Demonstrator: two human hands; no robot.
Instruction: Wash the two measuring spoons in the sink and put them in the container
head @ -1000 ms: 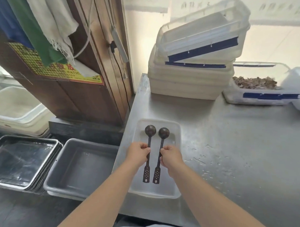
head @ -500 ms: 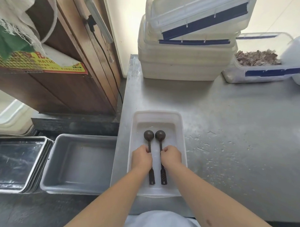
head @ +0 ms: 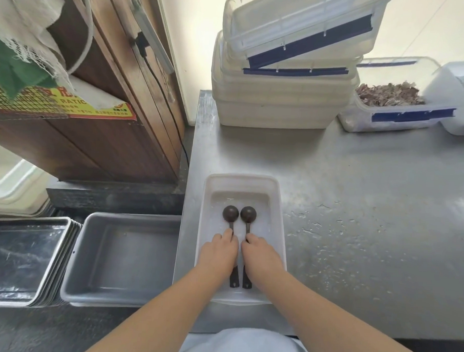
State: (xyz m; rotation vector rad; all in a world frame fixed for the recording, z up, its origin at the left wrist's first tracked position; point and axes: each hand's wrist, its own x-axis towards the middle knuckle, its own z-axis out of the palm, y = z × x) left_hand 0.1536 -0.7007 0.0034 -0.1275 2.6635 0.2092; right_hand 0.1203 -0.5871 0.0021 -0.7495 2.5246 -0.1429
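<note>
Two dark measuring spoons lie side by side inside a shallow white plastic container point(head: 278, 219) at the near left corner of the steel counter. The left spoon point(head: 230, 212) and the right spoon point(head: 248, 214) point their round bowls away from me. My left hand point(head: 219, 251) holds the left spoon's handle with curled fingers. In the same way my right hand point(head: 261, 254) holds the right spoon's handle. Both handle ends stick out below my palms. Whether the spoons rest on the container floor or hover just above it is unclear.
The steel counter point(head: 356, 206) is wet to the right of the container. Stacked white lidded bins point(head: 281, 98) stand at the back, beside a clear tub of brown scraps point(head: 394, 102). Left of the counter and lower sit a grey tub point(head: 122, 259) and stacked metal trays point(head: 25, 258).
Both hands have lowered the spoons deeper into the white container and slid further over the handles. The view has tilted down and closer.
</note>
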